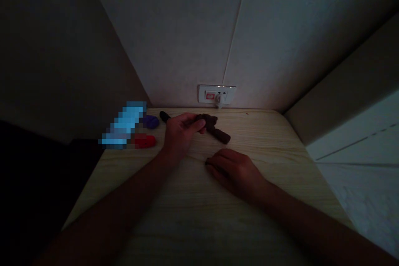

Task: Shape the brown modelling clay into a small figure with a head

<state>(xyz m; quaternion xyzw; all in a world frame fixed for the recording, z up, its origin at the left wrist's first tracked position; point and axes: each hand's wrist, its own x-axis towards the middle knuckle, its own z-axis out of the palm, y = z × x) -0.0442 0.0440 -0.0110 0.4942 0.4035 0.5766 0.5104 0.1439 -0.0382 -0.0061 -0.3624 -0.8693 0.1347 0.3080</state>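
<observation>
My left hand (180, 135) is closed, with thumb and fingers pinching a dark brown lump of what looks like modelling clay (210, 119). A thick brown roll (222, 136) sticks out from that lump toward the lower right; whether the two are joined, I cannot tell. Nearer to me, my right hand (238, 172) rests low over the table with curled fingers. A small dark bit (208, 161) shows at its fingertips, apart from the brown lump. The dim light hides finer detail.
Left of my left hand lie a purple lump (152, 122), a red lump (146, 141) and a black piece (163, 116). A bright pixelated patch (124, 124) covers the table's left edge. Behind the wooden table (187, 216), a socket with a plug (217, 94) sits on the wall.
</observation>
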